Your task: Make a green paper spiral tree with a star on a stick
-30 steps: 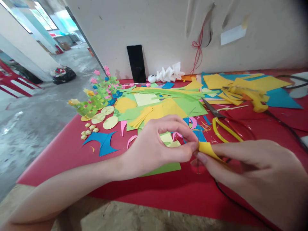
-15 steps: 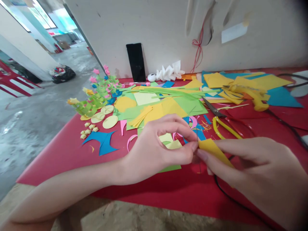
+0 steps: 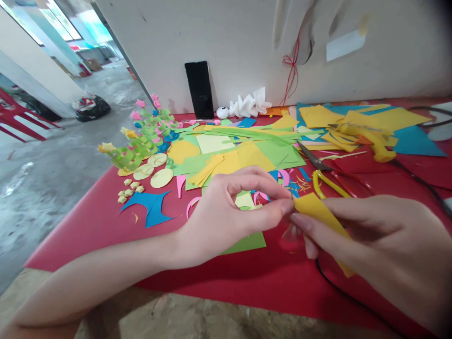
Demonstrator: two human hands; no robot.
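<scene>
My left hand point(image 3: 233, 212) pinches with thumb and forefinger at the near end of a yellow paper strip point(image 3: 319, 212). A thin dark stick stands in that pinch; only its tip shows above the fingers, with a blur below them. My right hand point(image 3: 374, 245) is closed on the strip, which slants down to the right between thumb and fingers, its lower end poking out beneath. Under the hands lie pale and green paper pieces point(image 3: 247, 242). Scissors point(image 3: 328, 176) with yellow and red handles lie open just beyond my right hand.
The red-covered table point(image 3: 88, 221) holds yellow and green sheets point(image 3: 243, 157), a blue offcut point(image 3: 151, 209), pale paper discs point(image 3: 161, 178), small paper stars point(image 3: 132, 186) and paper flowers point(image 3: 148, 129). A yellow glue gun point(image 3: 370, 136) trails a black cord. A phone point(image 3: 200, 89) leans on the wall.
Both hands have shifted slightly right. More of the strip's lower end shows below my right hand, and the thin stick under the fingers has turned into a blur.
</scene>
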